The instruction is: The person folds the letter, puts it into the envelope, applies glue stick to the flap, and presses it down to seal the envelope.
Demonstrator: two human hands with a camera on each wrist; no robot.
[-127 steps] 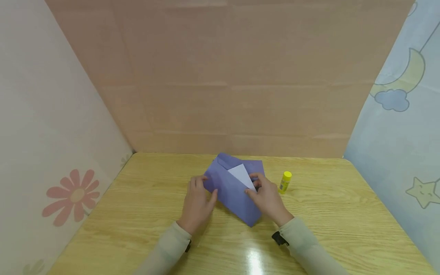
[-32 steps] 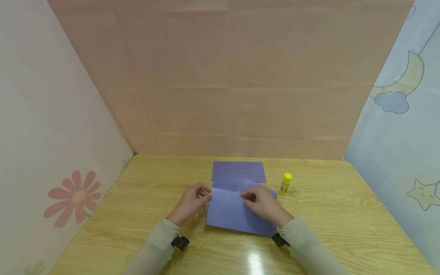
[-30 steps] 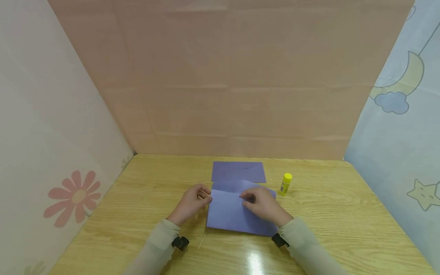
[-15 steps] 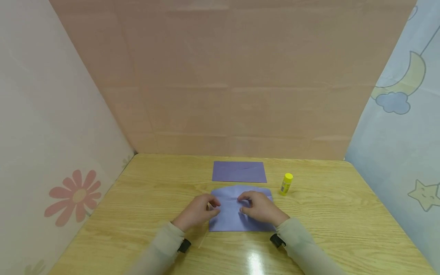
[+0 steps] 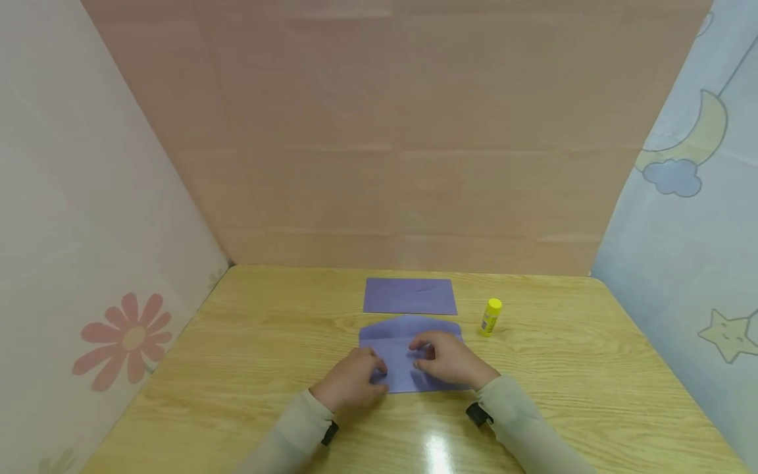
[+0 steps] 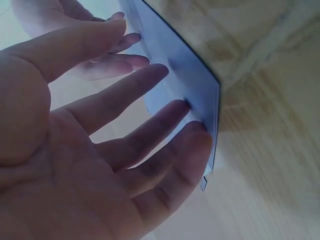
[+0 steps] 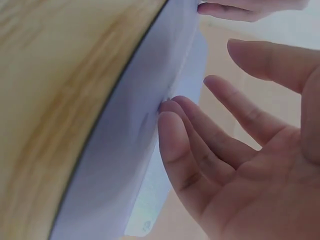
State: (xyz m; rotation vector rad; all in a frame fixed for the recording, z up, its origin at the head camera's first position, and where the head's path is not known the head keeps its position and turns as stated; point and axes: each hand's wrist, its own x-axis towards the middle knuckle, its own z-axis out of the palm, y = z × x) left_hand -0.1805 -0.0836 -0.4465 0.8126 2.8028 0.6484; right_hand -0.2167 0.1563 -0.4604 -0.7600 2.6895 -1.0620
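Note:
A purple envelope (image 5: 398, 355) lies face down on the table, its rounded flap (image 5: 408, 325) spread away from the person. My left hand (image 5: 353, 378) is over its near left corner, fingers relaxed. In the left wrist view some fingertips (image 6: 182, 106) touch the paper and nothing is gripped. Over the right part is my right hand (image 5: 448, 359), fingers loosely bent. The right wrist view shows its lower fingertips (image 7: 172, 131) resting on the paper, with thumb and index finger apart. Whether anything is inside the envelope cannot be seen.
Just behind the envelope lies a second, darker purple envelope or flat paper (image 5: 410, 296) with a thin slanting line on it. A yellow glue stick (image 5: 490, 317) stands to the right. Paper-covered walls (image 5: 379, 197) border the wooden table (image 5: 260, 316).
The envelope, tilted in the hands with a white card showing, has been turned square and laid flat with its flap away. The white card is no longer visible. Left hand has shifted right and nearer.

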